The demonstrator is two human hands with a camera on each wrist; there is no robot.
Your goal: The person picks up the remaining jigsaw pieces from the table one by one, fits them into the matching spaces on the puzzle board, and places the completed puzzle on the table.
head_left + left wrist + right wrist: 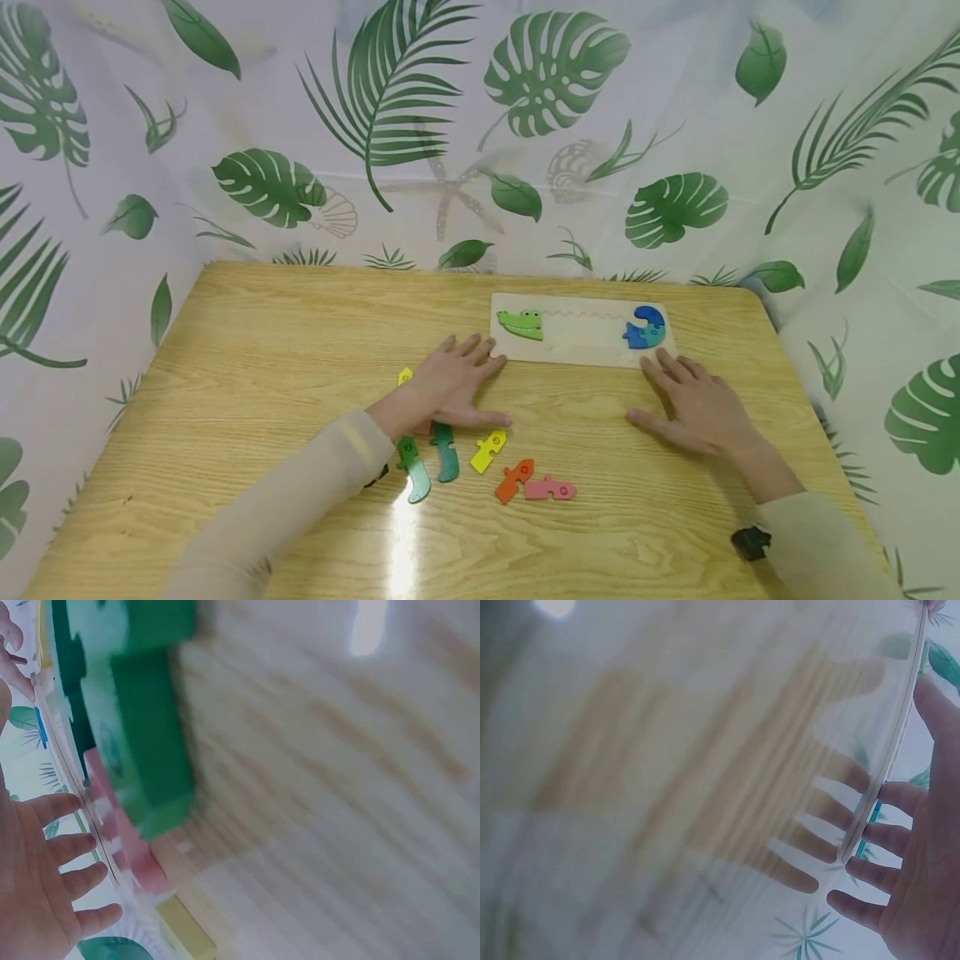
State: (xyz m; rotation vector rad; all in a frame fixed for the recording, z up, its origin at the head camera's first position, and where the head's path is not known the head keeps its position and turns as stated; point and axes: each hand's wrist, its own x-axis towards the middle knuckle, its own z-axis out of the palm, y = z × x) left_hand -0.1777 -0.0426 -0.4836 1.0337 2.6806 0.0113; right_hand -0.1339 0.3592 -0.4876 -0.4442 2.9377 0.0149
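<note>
A pale wooden puzzle board lies at the back of the table, with a green crocodile head piece at its left end and blue tail pieces at its right. My left hand is spread palm down, fingertips at the board's lower left corner. My right hand, fingers spread too, has its fingertips at the lower right corner. Below and partly under the left hand lie loose pieces: a green one, a teal one and a yellow one. Neither hand grips anything.
An orange piece and a pink piece lie nearer the front of the wooden table. Another yellow piece shows beside the left hand. Leaf-patterned cloth stands behind the table and at its sides.
</note>
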